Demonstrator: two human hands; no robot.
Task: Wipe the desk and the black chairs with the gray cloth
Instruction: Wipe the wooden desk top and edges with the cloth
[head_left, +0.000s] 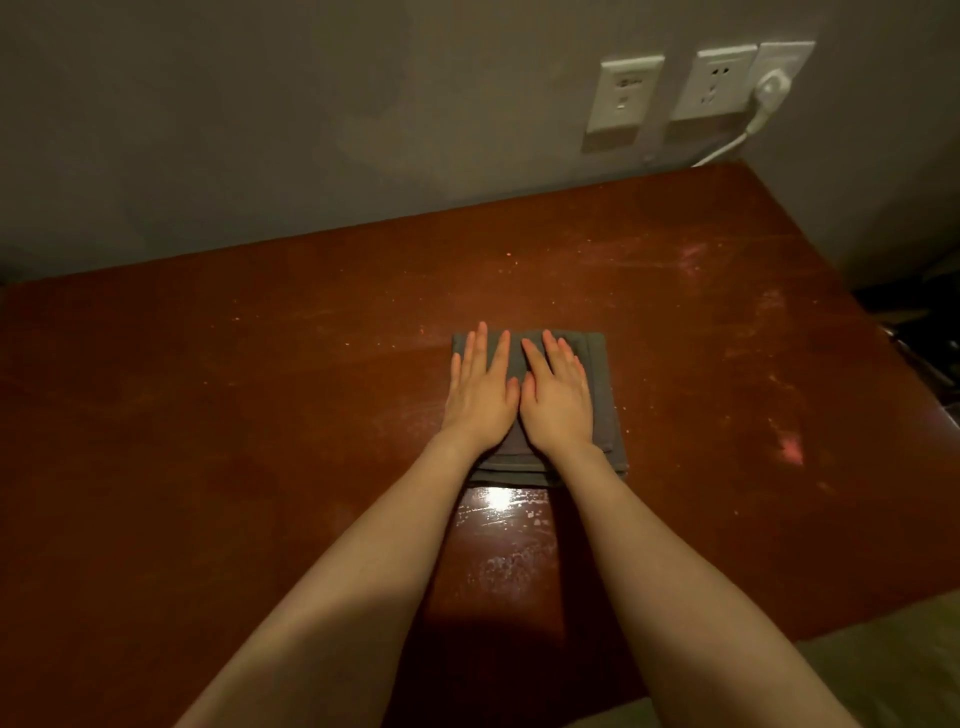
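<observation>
Two bare hands lie flat on a folded gray cloth (605, 410), which rests on the red-brown tabletop (260, 415) near its middle. The left hand (483, 384) covers the left part of the cloth and the right hand (558, 395) covers the middle part, and the two hands touch each other at the thumbs. The grip of each hand is apart: the fingers (480, 343) are straight, a little spread, and they press down on the cloth without curling around it. Both forearms are bare and reach forward from the near edge of the tabletop.

Just behind the cloth, between the forearms, a shiny patch (498, 501) reflects the light. Pale smears (789, 449) show on the right part of the tabletop, and small light crumbs (509, 254) are scattered on the far part.

The tabletop stands against a gray wall (260, 104). On this wall, at the upper right, there are white sockets (623, 93). A white plug (771, 88) sits in the socket farthest to the right, and its cable (727, 148) hangs down to the far corner of the tabletop.
</observation>
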